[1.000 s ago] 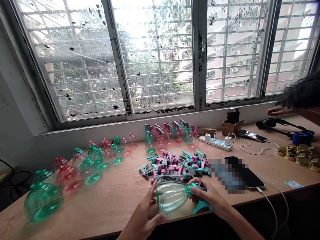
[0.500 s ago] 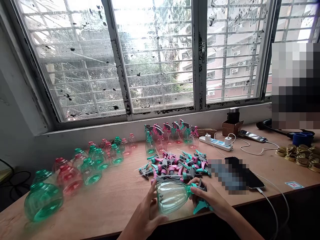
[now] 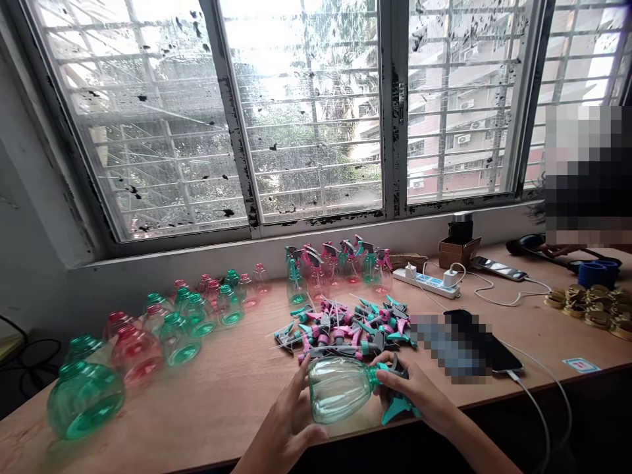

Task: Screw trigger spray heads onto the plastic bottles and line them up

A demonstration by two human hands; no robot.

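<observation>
A clear green spray bottle lies on its side in the air above the table's front edge, its base to the left. My left hand is closed around the base end, fingers behind and thumb stretched below. At the neck, my right hand grips the grey and teal trigger sprayer, which sits against the bottle's mouth. Fingers hide part of the join, so how far it is screwed on cannot be seen. Just beyond lies a heap of pink, teal and grey trigger sprayers with thin tubes.
Several open green and red bottles stand along the left side. Bottles with sprayers stand by the window wall. To the right are a power strip, a black phone with cables, and gold rings. A person is at the far right.
My hands and the bottle stay almost in place; my left thumb shifts slightly. At the far right, the other person has moved, and a hand now shows by the black headset-like object.
</observation>
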